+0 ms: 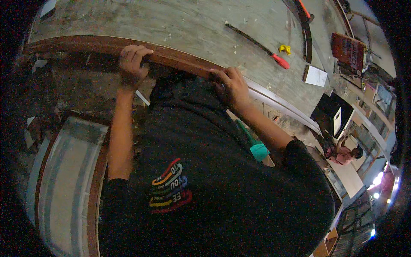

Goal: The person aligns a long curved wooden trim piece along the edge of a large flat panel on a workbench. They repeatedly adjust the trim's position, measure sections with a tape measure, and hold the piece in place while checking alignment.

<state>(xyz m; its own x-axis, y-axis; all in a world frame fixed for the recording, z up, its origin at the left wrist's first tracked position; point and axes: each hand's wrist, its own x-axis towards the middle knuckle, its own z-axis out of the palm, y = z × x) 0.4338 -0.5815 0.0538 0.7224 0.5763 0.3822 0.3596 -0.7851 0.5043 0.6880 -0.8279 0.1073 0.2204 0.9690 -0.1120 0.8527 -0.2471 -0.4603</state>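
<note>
Along the grey tabletop (pixel 184 25), a brown strip (pixel 180 63) runs beneath left grip (pixel 132 66) and right grip (pixel 235 88), both pinching it.

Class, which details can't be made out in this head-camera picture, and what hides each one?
All in the head view:
- Left palm: hidden by the left hand itself.
- Brown wooden strip: partly covered by the fingers.
- Gray worktable: its far side is cut off by the picture's upper edge.
- Teal object: partly covered by the black shirt.
- Distant person's hands: too small.
</note>
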